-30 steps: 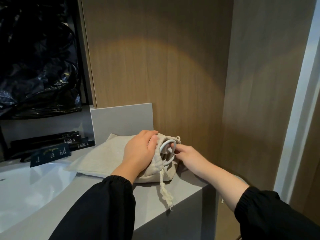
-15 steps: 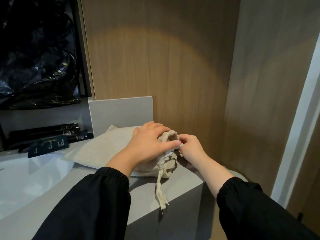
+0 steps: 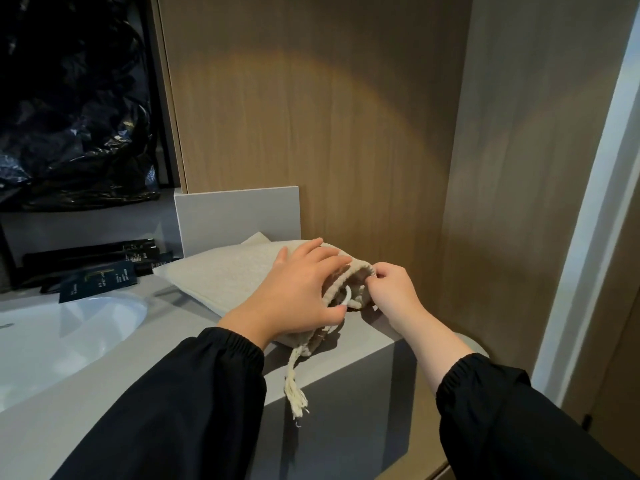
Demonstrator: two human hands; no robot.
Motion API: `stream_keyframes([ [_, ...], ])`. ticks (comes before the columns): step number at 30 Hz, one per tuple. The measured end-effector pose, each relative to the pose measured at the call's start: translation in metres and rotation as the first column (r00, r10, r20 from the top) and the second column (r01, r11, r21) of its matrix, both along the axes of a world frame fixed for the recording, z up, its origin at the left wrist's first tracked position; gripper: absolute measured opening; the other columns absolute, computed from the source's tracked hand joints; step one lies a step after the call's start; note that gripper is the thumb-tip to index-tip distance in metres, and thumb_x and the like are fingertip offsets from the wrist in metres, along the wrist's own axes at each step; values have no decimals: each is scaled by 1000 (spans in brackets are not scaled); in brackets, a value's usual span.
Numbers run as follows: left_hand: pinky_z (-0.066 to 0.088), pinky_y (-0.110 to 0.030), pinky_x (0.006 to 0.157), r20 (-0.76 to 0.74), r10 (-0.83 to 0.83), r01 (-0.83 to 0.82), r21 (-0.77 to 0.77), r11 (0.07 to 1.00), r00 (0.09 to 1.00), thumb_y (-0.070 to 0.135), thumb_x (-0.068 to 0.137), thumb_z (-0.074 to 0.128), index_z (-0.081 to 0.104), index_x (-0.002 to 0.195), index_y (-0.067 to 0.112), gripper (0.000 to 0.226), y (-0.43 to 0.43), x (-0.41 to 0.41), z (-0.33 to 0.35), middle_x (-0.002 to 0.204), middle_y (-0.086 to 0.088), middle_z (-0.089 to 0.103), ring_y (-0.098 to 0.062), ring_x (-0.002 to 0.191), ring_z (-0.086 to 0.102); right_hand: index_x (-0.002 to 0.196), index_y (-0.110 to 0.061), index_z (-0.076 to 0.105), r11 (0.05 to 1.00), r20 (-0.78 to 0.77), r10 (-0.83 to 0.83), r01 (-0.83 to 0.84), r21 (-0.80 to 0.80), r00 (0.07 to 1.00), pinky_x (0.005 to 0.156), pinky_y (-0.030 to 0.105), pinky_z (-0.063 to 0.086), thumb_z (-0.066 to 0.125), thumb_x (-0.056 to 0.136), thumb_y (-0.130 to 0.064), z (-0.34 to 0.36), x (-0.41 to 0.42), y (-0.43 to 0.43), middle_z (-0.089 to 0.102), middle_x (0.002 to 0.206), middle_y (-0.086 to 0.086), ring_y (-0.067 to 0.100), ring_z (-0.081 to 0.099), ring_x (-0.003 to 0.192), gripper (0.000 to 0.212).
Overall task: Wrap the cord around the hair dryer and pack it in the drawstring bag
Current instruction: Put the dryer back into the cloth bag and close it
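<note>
L hand (image 3: pixel 294 292) on beige bag (image 3: pixel 356 265), mouth gathered.

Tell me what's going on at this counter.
A person in black sleeves is working at the mouth of a beige drawstring bag that lies on the grey counter beside a sink. The left hand rests spread over the bag near its opening, and the right hand pinches the rim. A loop of white cord shows in the mouth, which is not yet drawn closed.
</note>
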State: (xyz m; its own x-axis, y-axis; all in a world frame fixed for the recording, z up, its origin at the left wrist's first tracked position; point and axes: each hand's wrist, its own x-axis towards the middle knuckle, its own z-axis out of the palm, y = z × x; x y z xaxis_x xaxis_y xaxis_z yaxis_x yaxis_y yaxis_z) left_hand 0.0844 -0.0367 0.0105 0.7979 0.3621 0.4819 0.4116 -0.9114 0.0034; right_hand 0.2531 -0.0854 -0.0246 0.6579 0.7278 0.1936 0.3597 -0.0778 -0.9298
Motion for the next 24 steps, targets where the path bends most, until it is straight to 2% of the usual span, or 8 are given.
stream_keyframes([
  [4,20,-45,111,-28,72,-72,17,997,997,44,79,60,48,132,34,56,4,-7,-3,141,15,40,-11,139,18,72,-1,52,997,-2,-55,55,46,998,61,33,35,45,91,-7,2,-1,-5,42,72,15,26,41,68,21],
  [9,25,-47,109,67,204,-208,64,976,977,22,84,56,58,124,29,41,16,-14,-4,135,7,48,-16,132,32,66,-4,47,996,-146,-74,80,37,987,51,30,37,39,95,-5,5,-2,-4,41,66,10,22,44,58,30],
  [12,33,-40,105,144,230,-230,-19,973,962,15,85,58,63,120,25,38,27,-18,-9,134,2,51,-20,127,38,66,-5,41,997,82,3,-9,76,997,59,31,29,40,94,-5,1,-2,-6,36,67,6,18,34,63,28],
  [15,33,-39,108,188,200,-175,-142,974,962,32,84,65,59,128,24,45,26,-16,-17,137,1,48,-20,129,37,97,-13,55,984,340,171,-178,-11,925,82,29,43,50,93,-17,-3,-6,-5,48,105,0,12,48,91,8],
  [17,30,-37,110,221,195,-161,-162,973,956,33,83,67,54,133,23,52,25,-18,-18,140,-1,45,-21,132,34,121,-24,50,962,427,266,-264,-65,864,98,34,42,57,89,-24,-5,-8,-4,44,129,-4,13,45,114,33],
  [19,26,-37,113,169,191,-170,-134,976,967,25,84,63,45,139,22,58,27,-22,-19,146,-3,38,-23,136,29,133,-28,44,941,479,335,-309,-135,811,101,33,40,58,90,-28,-6,-9,-4,43,138,-5,16,44,122,45],
  [22,16,-49,116,-120,247,-252,-33,967,962,26,88,53,18,150,30,71,29,-27,-28,159,-1,8,-24,146,6,142,-31,35,925,528,379,-296,-238,760,96,31,44,52,93,-22,-8,-8,-4,46,143,-3,20,50,122,53],
  [24,10,-53,117,-207,294,-308,-43,950,933,28,91,50,6,151,34,75,31,-29,-35,160,3,-8,-23,147,-5,148,-34,28,918,534,387,-257,-303,752,96,34,46,49,91,-15,-9,-6,-3,46,145,-2,24,50,124,63],
])
